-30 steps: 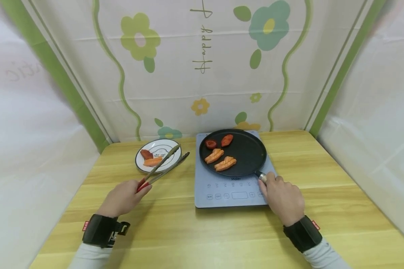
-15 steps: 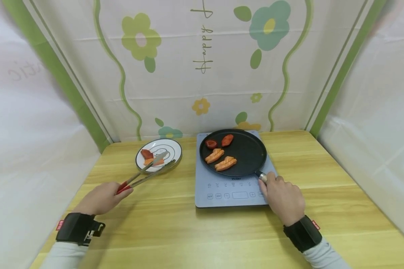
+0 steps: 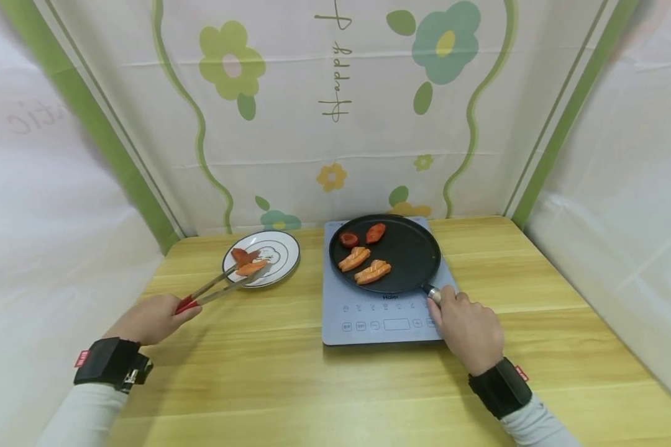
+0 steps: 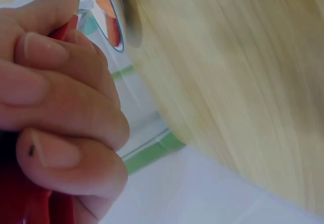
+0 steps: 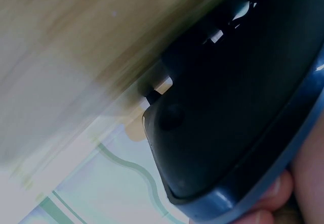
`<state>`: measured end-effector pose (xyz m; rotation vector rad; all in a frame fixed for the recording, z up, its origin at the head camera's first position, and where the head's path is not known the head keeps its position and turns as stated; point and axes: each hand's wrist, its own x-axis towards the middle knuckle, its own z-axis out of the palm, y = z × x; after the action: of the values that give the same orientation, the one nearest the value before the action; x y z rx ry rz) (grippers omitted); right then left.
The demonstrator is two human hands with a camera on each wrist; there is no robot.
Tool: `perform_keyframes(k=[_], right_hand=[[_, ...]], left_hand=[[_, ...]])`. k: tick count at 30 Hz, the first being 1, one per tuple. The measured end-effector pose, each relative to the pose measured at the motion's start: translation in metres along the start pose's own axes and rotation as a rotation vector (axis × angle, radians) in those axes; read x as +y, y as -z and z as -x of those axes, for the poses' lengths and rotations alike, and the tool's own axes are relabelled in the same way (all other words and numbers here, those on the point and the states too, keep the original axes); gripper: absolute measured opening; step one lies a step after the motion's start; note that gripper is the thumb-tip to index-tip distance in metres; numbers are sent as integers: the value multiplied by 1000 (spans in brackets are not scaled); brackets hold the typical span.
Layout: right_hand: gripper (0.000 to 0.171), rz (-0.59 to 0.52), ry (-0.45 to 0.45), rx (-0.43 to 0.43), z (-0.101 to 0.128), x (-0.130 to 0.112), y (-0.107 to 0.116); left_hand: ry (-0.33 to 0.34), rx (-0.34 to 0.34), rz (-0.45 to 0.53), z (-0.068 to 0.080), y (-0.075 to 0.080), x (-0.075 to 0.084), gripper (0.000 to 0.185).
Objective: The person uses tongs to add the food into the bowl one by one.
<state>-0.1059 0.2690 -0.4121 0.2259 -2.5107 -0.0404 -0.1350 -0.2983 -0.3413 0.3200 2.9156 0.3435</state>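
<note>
The orange salmon slice point(image 3: 251, 268) is lying over the white plate point(image 3: 282, 264), pinched between tongs point(image 3: 218, 289) slanting up-right from the left hand point(image 3: 151, 319), whose grip is clamping them; the right hand point(image 3: 470, 329) is clasping the pan handle point(image 3: 432, 292).

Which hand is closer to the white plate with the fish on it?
Left. The left hand holds tongs reaching over the plate. The right hand is far off, gripping the pan handle.

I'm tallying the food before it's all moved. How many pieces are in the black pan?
4. In the pan: a dark red piece and a red-orange piece at the back, two salmon slices nearer the front. None appears hidden.
</note>
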Motion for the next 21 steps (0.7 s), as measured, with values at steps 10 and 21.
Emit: perform_keyframes(k=[10, 21], right_hand=[[45, 8, -8, 0, 0, -1, 1], [46, 11, -9, -14, 0, -2, 0]], left_hand=[[39, -48, -83, -6, 15, -13, 49], [-38, -45, -138, -19, 21, -35, 31]])
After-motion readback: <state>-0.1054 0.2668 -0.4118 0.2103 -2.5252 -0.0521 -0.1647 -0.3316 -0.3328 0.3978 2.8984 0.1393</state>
